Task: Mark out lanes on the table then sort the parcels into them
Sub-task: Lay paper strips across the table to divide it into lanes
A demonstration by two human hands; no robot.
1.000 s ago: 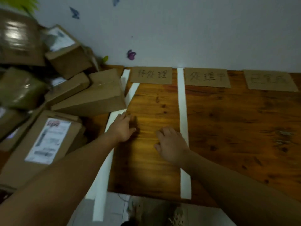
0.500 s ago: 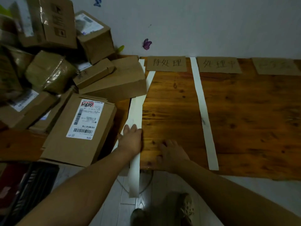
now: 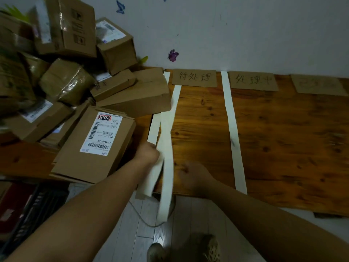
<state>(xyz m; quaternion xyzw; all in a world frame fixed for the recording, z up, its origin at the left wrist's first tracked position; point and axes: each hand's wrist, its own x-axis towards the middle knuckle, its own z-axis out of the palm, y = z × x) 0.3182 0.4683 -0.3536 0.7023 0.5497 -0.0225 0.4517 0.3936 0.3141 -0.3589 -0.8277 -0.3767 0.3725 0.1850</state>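
free: table [image 3: 292,144] right of taped strip [image 3: 232,129] | blocked: parcels [image 3: 132,95] heaped left (stacked high)

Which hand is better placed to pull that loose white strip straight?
Left, probably: the left hand grips the loose white strip near the table edge; the right hand only rests on the wood beside it.

On the left end of the dark wooden table [image 3: 283,148], the heap of brown cardboard parcels [image 3: 66,82] is cut off by the frame. The brown cardboard label [image 3: 319,84] at its far right bears writing too faint to read. At its near edge, the blurred left hand [image 3: 149,154] grips a loose white paper strip [image 3: 167,148], fingertips hidden.
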